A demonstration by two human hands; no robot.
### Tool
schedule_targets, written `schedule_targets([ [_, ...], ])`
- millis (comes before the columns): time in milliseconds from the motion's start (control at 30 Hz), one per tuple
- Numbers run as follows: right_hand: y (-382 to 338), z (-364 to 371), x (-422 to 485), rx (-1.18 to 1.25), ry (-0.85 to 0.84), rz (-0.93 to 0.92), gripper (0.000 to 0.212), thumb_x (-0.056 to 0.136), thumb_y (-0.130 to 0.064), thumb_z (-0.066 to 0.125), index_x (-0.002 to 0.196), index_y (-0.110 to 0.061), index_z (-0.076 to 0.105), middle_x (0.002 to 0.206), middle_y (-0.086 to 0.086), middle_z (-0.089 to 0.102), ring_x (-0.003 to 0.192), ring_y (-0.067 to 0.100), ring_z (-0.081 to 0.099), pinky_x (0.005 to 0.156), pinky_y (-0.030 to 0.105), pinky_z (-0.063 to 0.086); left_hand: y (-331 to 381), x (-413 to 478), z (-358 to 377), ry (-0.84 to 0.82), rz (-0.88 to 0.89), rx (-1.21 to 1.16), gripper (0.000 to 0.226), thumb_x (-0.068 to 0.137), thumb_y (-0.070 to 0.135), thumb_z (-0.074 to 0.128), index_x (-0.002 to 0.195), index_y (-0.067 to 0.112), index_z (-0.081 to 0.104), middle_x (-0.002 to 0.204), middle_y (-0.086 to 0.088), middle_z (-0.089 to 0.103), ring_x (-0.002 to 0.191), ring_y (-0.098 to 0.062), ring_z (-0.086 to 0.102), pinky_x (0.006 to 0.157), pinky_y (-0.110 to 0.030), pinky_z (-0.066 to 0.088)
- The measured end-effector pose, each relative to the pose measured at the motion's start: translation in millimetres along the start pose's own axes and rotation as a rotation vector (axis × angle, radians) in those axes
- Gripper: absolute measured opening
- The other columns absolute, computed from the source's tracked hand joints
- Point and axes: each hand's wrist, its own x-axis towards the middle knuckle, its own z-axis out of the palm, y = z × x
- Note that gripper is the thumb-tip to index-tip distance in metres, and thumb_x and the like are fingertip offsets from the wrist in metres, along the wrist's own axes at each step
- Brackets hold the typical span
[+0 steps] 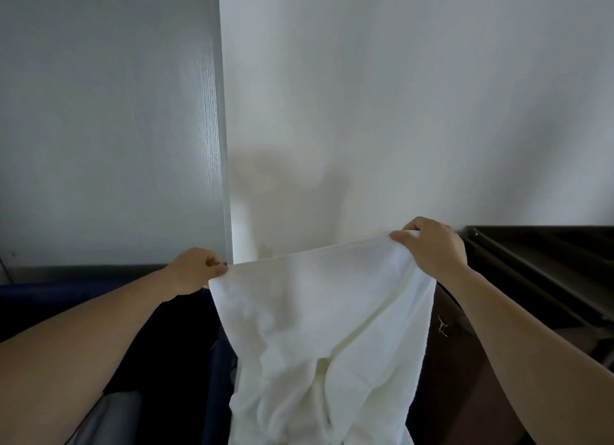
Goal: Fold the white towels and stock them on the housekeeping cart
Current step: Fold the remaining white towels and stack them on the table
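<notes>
White towel (315, 328) is held up in the air, spread between both hands, in front of a white wall (398, 112). Left hand (196, 271) pinches the towel's upper left corner, thumb and curled fingers closed on the hem. Right hand (432, 248) grips the upper right corner, fingers curled over the top edge, thumb on the near side. Right hand sits higher than the left, so the top edge runs taut and slanted, rising left to right. Below that edge the towel hangs loose and creased, one hem band crossing diagonally from the right hand down toward the middle. Lower part is bunched in folds and runs out of the bottom of frame; can't tell if it touches anything down there. Both forearms are bare, reaching in from the lower corners. Left of the wall a pale wood-grain panel (116, 128) stands upright, its edge ending just beside the left hand. Faint shadow (282, 185) on the wall above the towel. Dark brown unit (538, 271) with long rails at the right, behind and below the right hand; can't tell whether it is the cart. Dark blue fabric bin (66, 291) at the left, beyond the left forearm. Something grey (109, 418) near the bottom left corner, unclear what.
</notes>
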Motion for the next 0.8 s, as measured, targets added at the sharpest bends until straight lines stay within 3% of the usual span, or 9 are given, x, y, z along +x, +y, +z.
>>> schedule_targets([
  [100,-19,7,-7,0.114,0.013,0.025,0.025,0.092,-0.051,0.06,0.081,-0.029,0.058,0.077,-0.016,0.061,0.07,0.004,0.054,0.058,0.028,0.037,19,-1,9,0.09,-0.011,-0.235,0.027,0.103,0.021,0.048,0.103,-0.005,0.056,0.097,-0.02,0.058,0.083,-0.03,0.056,0.075,-0.037,0.045],
  [233,-66,21,-19,0.387,-0.243,-0.071,0.021,0.091,-0.041,0.07,0.075,-0.03,0.061,0.076,-0.012,0.063,0.07,0.006,0.057,0.06,0.024,0.042,88,-6,24,0.083,0.087,-0.614,0.013,0.101,0.021,0.049,0.095,0.012,0.057,0.091,-0.006,0.055,0.075,-0.019,0.051,0.057,-0.029,0.046],
  [333,-95,20,-26,0.543,-0.315,-0.134,0.021,0.088,-0.041,0.073,0.072,-0.031,0.066,0.07,-0.015,0.064,0.061,-0.001,0.056,0.056,0.015,0.044,130,-22,37,-0.061,0.283,-0.527,0.01,0.097,0.026,0.053,0.1,0.018,0.057,0.092,0.0,0.059,0.073,-0.013,0.056,0.053,-0.024,0.045],
  [433,-104,9,-29,0.639,-0.385,-0.162,0.018,0.088,-0.04,0.074,0.075,-0.027,0.071,0.073,-0.013,0.069,0.066,0.001,0.062,0.063,0.022,0.051,140,-28,41,-0.374,0.349,-0.553,0.038,0.084,0.029,0.06,0.121,0.021,0.059,0.101,-0.001,0.069,0.08,-0.008,0.068,0.059,-0.02,0.051],
  [500,-100,0,-30,0.685,-0.399,-0.156,0.016,0.086,-0.039,0.076,0.074,-0.029,0.073,0.078,-0.011,0.073,0.071,0.003,0.066,0.069,0.028,0.055,142,-32,41,-0.467,0.384,-0.463,0.029,0.087,0.028,0.064,0.11,0.011,0.067,0.087,0.001,0.071,0.076,-0.011,0.068,0.063,-0.022,0.053],
  [567,-95,-7,-30,0.606,-0.395,-0.168,0.013,0.08,-0.041,0.081,0.073,-0.033,0.072,0.078,-0.011,0.073,0.073,0.004,0.067,0.068,0.021,0.054,146,-31,35,-0.339,0.408,-0.309,0.032,0.093,0.037,0.066,0.085,0.006,0.066,0.066,0.007,0.061,0.06,-0.01,0.057,0.053,-0.019,0.046],
  [633,-88,-8,-29,0.395,-0.335,-0.176,0.015,0.082,-0.032,0.079,0.073,-0.031,0.067,0.071,-0.01,0.067,0.074,0.012,0.065,0.059,0.016,0.048,158,-28,23,-0.139,0.395,-0.3,0.037,0.096,0.034,0.064,0.076,0.003,0.06,0.064,0.001,0.053,0.057,-0.016,0.049,0.048,-0.024,0.039],
  [700,-83,-8,-23,0.304,-0.226,-0.118,0.019,0.087,-0.019,0.069,0.074,-0.029,0.06,0.07,-0.009,0.061,0.073,0.019,0.06,0.06,0.025,0.046,177,-25,3,-0.001,0.366,-0.462,0.031,0.094,0.025,0.064,0.077,-0.001,0.059,0.066,-0.008,0.051,0.057,-0.021,0.05,0.048,-0.028,0.035],
  [800,-83,-13,-14,0.352,-0.209,-0.007,0.012,0.084,-0.015,0.062,0.078,-0.025,0.065,0.069,-0.007,0.062,0.068,0.018,0.06,0.061,0.028,0.047,207,-20,-35,0.175,0.283,-0.77,0.026,0.09,0.021,0.064,0.068,0.01,0.058,0.056,-0.004,0.059,0.042,-0.019,0.056,0.04,-0.021,0.035],
])
